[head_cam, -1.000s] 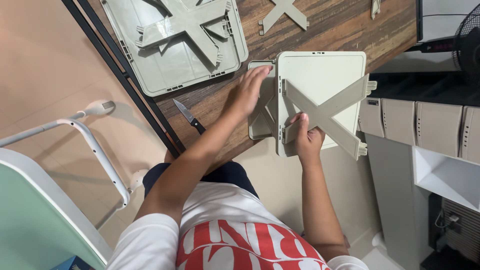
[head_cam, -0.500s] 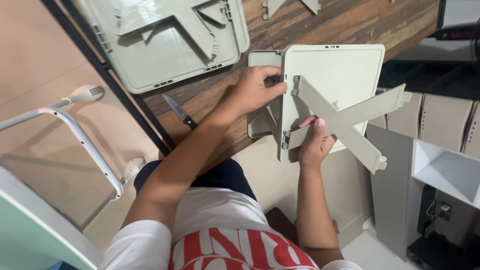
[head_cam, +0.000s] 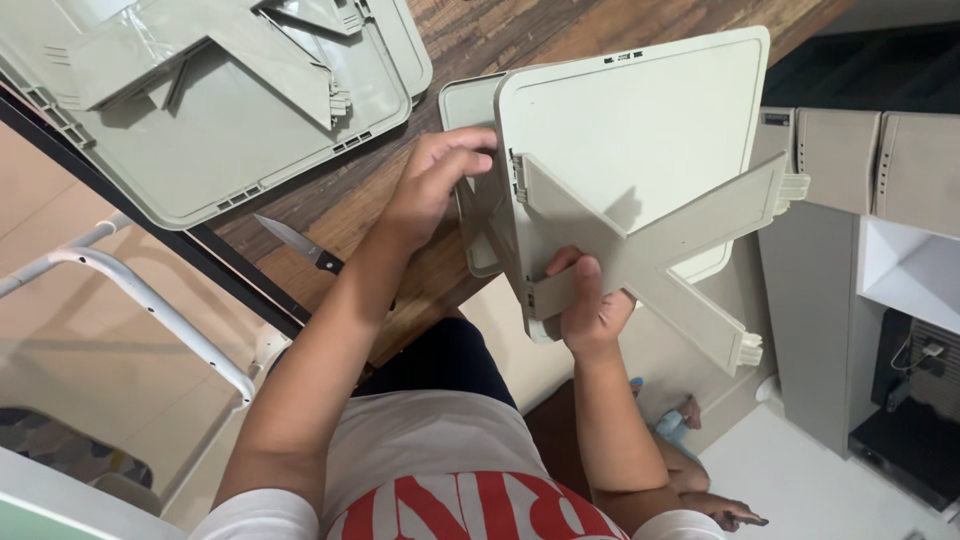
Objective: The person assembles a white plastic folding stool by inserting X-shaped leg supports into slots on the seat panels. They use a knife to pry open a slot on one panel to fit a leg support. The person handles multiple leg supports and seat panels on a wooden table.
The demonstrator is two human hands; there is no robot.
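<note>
Looking down, I see the right hand (head_cam: 590, 305) clamped on the near edge of the grey panel (head_cam: 640, 130), thumb across its X-shaped brace (head_cam: 650, 250). Left hand (head_cam: 430, 185) curls round the panel's left edge, above the wooden table (head_cam: 440, 270).

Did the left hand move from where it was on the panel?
Yes. The left hand, earlier lying flat beside the grey panel, now curls its fingers around the panel's left edge, closer to the X-shaped brace.

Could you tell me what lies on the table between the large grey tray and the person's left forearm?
A knife lies on the wooden table, seen in the head view.
</note>
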